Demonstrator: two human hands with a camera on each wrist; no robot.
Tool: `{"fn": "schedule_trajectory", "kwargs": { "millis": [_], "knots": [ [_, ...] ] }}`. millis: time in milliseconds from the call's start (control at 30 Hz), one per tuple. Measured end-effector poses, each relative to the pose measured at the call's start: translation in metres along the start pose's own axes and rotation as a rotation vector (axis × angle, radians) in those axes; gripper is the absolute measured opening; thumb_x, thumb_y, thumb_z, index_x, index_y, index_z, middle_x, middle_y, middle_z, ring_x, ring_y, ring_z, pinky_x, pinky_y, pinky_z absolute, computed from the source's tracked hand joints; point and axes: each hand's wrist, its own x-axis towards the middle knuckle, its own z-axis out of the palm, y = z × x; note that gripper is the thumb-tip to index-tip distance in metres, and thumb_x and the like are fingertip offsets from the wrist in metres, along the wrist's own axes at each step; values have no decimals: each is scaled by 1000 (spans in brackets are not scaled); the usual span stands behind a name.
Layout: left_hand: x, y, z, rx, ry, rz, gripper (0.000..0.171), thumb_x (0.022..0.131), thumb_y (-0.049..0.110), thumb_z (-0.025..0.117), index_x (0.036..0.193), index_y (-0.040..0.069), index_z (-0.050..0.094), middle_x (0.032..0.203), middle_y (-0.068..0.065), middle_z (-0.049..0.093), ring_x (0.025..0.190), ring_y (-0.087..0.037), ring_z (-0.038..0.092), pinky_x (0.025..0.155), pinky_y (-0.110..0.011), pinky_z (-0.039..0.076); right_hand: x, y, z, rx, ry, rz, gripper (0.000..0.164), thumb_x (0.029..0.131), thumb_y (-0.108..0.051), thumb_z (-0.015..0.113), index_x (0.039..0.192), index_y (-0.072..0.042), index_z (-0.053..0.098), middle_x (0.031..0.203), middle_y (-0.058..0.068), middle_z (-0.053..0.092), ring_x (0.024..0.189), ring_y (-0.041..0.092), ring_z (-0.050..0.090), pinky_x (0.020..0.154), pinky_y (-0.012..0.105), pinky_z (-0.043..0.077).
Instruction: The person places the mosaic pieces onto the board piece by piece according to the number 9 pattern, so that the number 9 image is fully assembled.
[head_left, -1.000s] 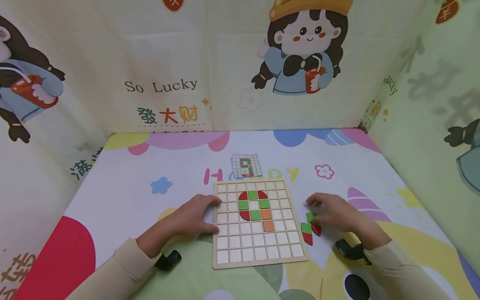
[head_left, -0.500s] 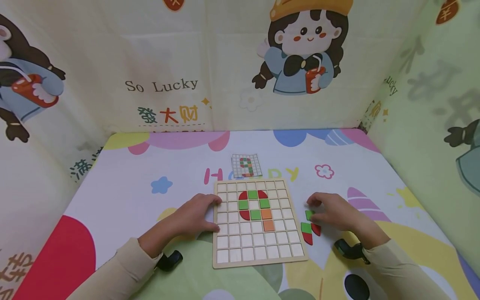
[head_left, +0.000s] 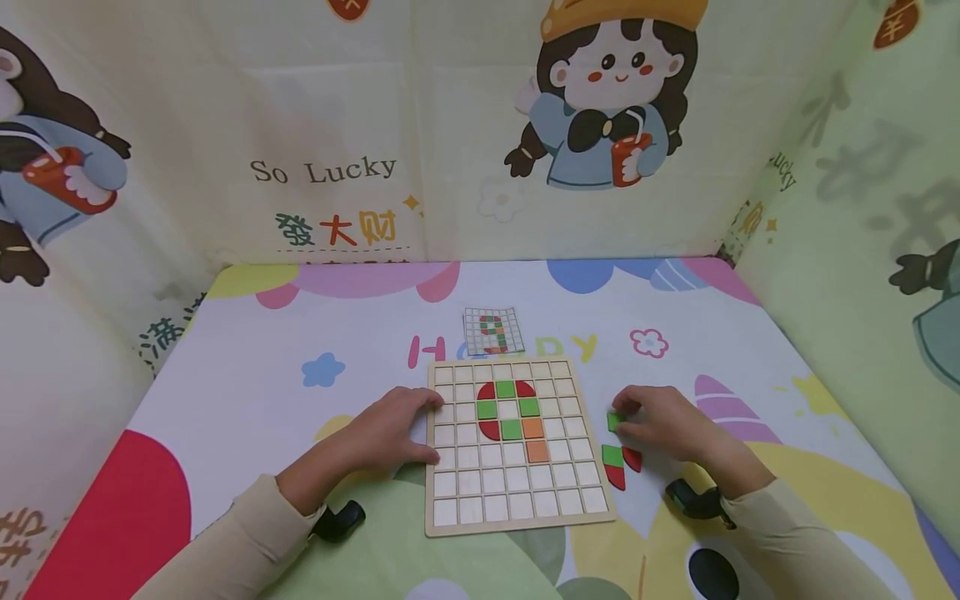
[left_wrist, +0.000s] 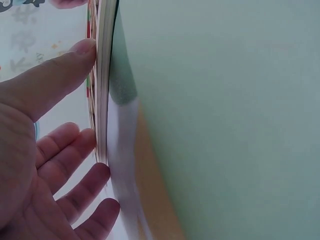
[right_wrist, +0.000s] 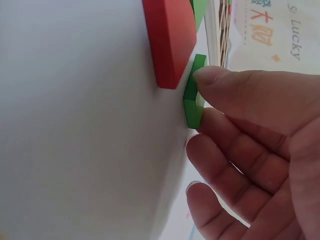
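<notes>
My left hand (head_left: 386, 429) rests at the left edge of a wooden grid board (head_left: 430, 500), thumb and fingertips against its frame in the left wrist view. Between the thumb and index finger of my right hand (head_left: 663, 425), a green square tile (right_wrist: 191, 95) is pinched, slightly tilted, right of the board. Just nearer to me lie another green square tile (head_left: 612, 455) and two red rounded tiles, one below it (head_left: 615, 477) and one beside it (head_left: 632, 459). Green squares, orange squares (head_left: 537, 452) and red rounded tiles (head_left: 488, 431) fill cells in the board's upper middle.
Behind the board lies a printed card (head_left: 492, 332) with a coloured grid pattern shaped like a 9. A colourful patterned cloth (head_left: 247, 358) covers the table. Printed curtains (head_left: 450, 108) hang at the back and both sides.
My right hand has drawn the green square tile slightly away from the other loose tiles, toward the back left, and now pinches it. The left hand stays at the board's edge.
</notes>
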Motion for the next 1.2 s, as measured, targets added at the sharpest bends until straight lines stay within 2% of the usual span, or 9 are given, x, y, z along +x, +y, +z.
{"fn": "schedule_trajectory", "kwargs": {
  "millis": [600,767,967,1200],
  "knots": [
    [0,-1,1,11,3,7,69,74,27,90,132,11,58,130,-5,56,121,-25,48,97,-41,48,5,-5,5,-73,41,-34,36,82,-16,81,111,0,68,100,5,68,89,23,61,85,46,55],
    [1,-1,0,14,1,3,69,74,27,90,132,11,58,130,-5,55,122,-25,48,98,-41,47,4,-6,1,-38,73,-65,33,83,-15,80,111,-2,68,99,3,67,90,23,62,82,45,56],
    [1,0,-1,25,6,3,69,74,27,91,133,10,58,130,-6,56,121,-26,48,97,-40,48,5,-12,-2,27,58,-119,29,85,-15,78,110,-3,69,99,2,68,90,22,64,81,43,56],
    [0,1,-1,32,0,28,71,76,26,89,137,9,57,135,-7,55,124,-27,48,99,-42,46,4,-22,-2,54,54,-158,31,85,-16,78,112,-2,69,101,1,68,90,20,63,80,42,56]
  ]
}}
